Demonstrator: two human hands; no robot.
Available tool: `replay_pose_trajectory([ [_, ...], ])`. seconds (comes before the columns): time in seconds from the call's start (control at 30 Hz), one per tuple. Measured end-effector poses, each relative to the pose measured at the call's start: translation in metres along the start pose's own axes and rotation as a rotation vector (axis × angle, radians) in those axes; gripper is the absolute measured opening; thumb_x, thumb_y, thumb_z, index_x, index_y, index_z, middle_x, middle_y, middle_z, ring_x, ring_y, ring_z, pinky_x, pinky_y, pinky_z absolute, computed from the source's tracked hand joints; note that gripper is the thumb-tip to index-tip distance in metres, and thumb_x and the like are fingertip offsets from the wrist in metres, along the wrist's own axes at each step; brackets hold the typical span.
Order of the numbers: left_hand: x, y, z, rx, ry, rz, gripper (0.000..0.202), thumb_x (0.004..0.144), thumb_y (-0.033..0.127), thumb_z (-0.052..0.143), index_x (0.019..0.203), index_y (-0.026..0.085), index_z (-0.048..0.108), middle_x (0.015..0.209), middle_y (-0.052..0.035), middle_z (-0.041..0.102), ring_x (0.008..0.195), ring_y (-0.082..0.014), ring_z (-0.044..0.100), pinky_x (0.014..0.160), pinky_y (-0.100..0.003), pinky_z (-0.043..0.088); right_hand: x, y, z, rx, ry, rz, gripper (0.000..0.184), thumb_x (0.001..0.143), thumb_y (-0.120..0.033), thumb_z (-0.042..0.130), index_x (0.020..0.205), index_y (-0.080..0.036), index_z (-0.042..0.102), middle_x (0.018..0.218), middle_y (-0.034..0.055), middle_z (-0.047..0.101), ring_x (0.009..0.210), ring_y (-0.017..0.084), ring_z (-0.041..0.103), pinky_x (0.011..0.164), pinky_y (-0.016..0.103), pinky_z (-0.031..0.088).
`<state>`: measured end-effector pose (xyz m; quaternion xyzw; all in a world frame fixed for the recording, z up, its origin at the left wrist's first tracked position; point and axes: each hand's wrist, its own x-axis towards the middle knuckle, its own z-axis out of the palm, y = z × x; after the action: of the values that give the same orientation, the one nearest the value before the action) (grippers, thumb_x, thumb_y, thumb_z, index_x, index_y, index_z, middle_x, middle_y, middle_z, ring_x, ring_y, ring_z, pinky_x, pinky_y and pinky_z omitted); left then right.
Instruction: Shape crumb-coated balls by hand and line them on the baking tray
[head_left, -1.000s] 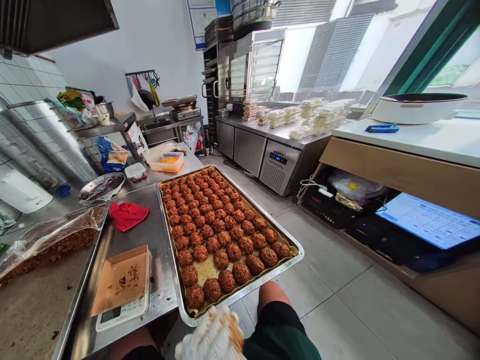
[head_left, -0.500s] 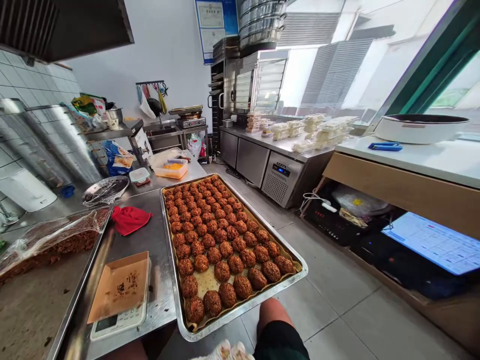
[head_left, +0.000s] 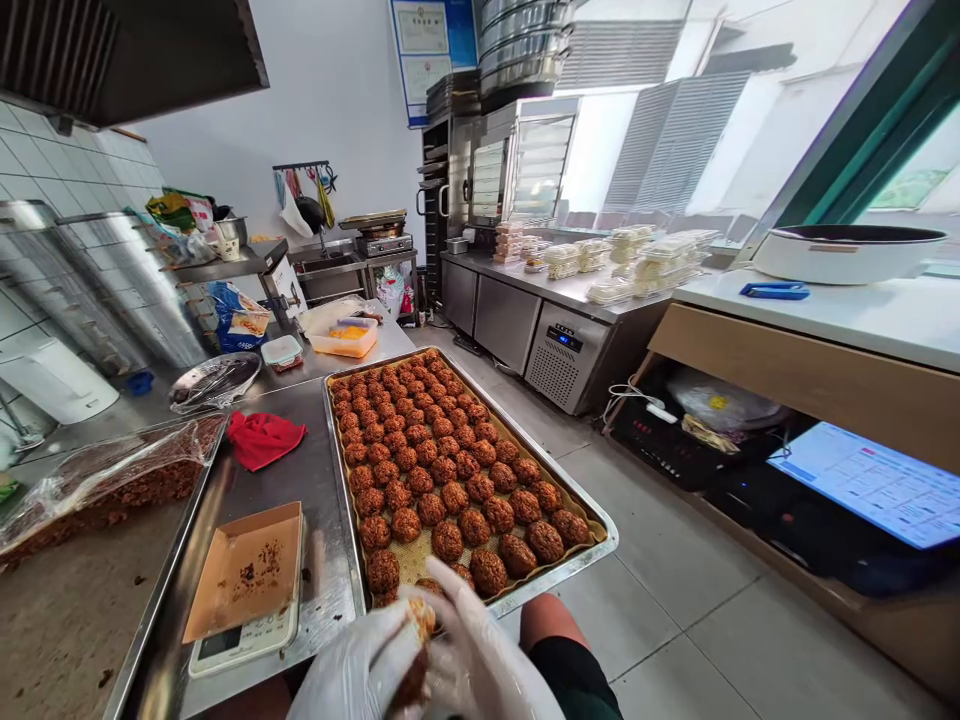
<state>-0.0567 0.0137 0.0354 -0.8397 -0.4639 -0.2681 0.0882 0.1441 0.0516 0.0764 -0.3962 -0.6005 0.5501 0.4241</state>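
Both my hands wear clear plastic gloves and meet above the near edge of a metal tray (head_left: 609, 530). Between the palms is a brown crumbly ball (head_left: 411, 685), mostly hidden by the fingers. My left hand (head_left: 360, 660) curls around its left side, with an orange-brown smear near the fingertips. My right hand (head_left: 480, 645) closes over it from the right, blurred by motion. The tray, lined with a tan mesh sheet (head_left: 411, 562), holds rows of similar brown balls (head_left: 442, 470). My hands cover part of the nearest row.
Left of the tray, a cardboard tray (head_left: 244, 570) with crumbs rests on a white scale (head_left: 247, 640). A red cloth (head_left: 266, 438) lies behind it. At far left, a large pan (head_left: 75, 620) holds brown mixture partly under plastic film. My knee (head_left: 551, 622) is below the tray's near corner.
Both gloved hands have risen from the bottom edge into view, with a brown ball between them. They now hide part of the tray's near row.
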Motion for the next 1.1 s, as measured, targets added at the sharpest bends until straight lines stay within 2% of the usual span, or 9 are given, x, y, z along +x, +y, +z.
replay_pose_trajectory([
  [0.17,0.062,-0.013,-0.02,-0.088,-0.38,-0.394,0.048,0.082,0.02,0.066,0.128,0.029,0.056,0.124,-0.0037,0.067,0.107,-0.023,0.069,0.094,-0.036,0.059,0.054,-0.002,-0.02,-0.742,0.017,-0.025,0.037,0.093,-0.028,0.042,0.127,-0.023,0.058,0.127,0.0104,0.068,0.112,0.026,0.067,0.1,0.043,0.052],
  [0.27,0.097,-0.021,-0.008,-0.073,-0.564,-0.303,0.038,0.077,0.02,0.067,0.115,0.025,0.063,0.117,-0.007,0.068,0.107,-0.0303,0.065,0.096,-0.049,0.055,0.084,0.013,-0.022,-1.181,-0.134,0.031,0.033,0.082,-0.021,0.05,0.113,-0.017,0.062,0.112,0.0155,0.072,0.095,0.033,0.073,0.082,0.047,0.057],
  [0.43,0.111,-0.03,0.007,-0.093,-0.617,-0.139,0.041,0.072,0.014,0.06,0.112,0.023,0.066,0.115,-0.0095,0.069,0.108,-0.0322,0.061,0.096,-0.051,0.052,0.104,0.025,-0.022,-1.266,-0.213,0.025,0.04,0.063,-0.019,0.065,0.103,-0.017,0.061,0.098,0.0155,0.074,0.088,0.037,0.073,0.072,0.045,0.056],
  [0.6,0.09,-0.042,-0.002,-0.18,-0.577,-0.196,0.056,0.074,0.009,0.053,0.127,0.024,0.06,0.129,-0.0067,0.067,0.119,-0.0247,0.06,0.106,-0.042,0.049,0.097,0.023,-0.03,-1.241,-0.195,0.016,0.036,0.065,-0.024,0.063,0.101,-0.019,0.062,0.102,0.0135,0.072,0.084,0.034,0.073,0.069,0.041,0.053],
  [0.77,0.067,-0.051,-0.026,-0.307,-0.162,-0.499,0.045,0.093,0.011,0.037,0.131,0.023,0.056,0.135,-0.0065,0.064,0.126,-0.0193,0.059,0.112,-0.043,0.047,0.082,0.01,-0.044,-0.941,-0.063,0.032,0.025,0.074,-0.034,0.06,0.095,-0.022,0.067,0.102,0.0075,0.07,0.092,0.026,0.069,0.082,0.038,0.052],
  [0.83,0.065,-0.036,-0.03,-0.276,-0.01,-0.555,0.036,0.098,0.021,0.039,0.129,0.023,0.057,0.134,-0.0083,0.065,0.126,-0.0213,0.059,0.111,-0.046,0.049,0.072,0.002,-0.04,-0.505,-0.05,0.087,0.029,0.081,-0.035,0.054,0.105,-0.022,0.067,0.11,0.0069,0.072,0.104,0.022,0.068,0.093,0.036,0.051],
  [0.93,0.066,0.004,-0.02,-0.168,0.086,-0.424,0.048,0.097,0.031,0.049,0.144,0.023,0.045,0.148,-0.0121,0.054,0.14,-0.0284,0.047,0.114,-0.054,0.045,0.048,-0.007,-0.018,0.002,-0.101,0.11,0.049,0.097,-0.043,0.026,0.119,-0.023,0.065,0.116,0.007,0.075,0.109,0.02,0.069,0.091,0.036,0.055],
  [1.0,0.065,0.03,-0.004,-0.112,0.057,-0.306,0.065,0.094,0.036,0.055,0.153,0.022,0.033,0.155,-0.0148,0.046,0.145,-0.0357,0.039,0.114,-0.062,0.042,0.031,-0.009,0.004,0.026,0.04,0.084,0.061,0.099,-0.051,0.017,0.114,-0.023,0.07,0.104,0.0078,0.078,0.105,0.021,0.071,0.087,0.038,0.058],
  [1.1,0.054,0.048,0.02,-0.151,0.001,-0.286,0.063,0.096,0.034,0.051,0.155,0.023,0.03,0.149,-0.0191,0.053,0.134,-0.0364,0.054,0.105,-0.061,0.051,0.007,-0.004,0.032,-0.106,0.331,0.086,0.054,0.097,-0.058,0.034,0.117,-0.024,0.07,0.107,0.0112,0.077,0.111,0.026,0.069,0.091,0.046,0.057],
])
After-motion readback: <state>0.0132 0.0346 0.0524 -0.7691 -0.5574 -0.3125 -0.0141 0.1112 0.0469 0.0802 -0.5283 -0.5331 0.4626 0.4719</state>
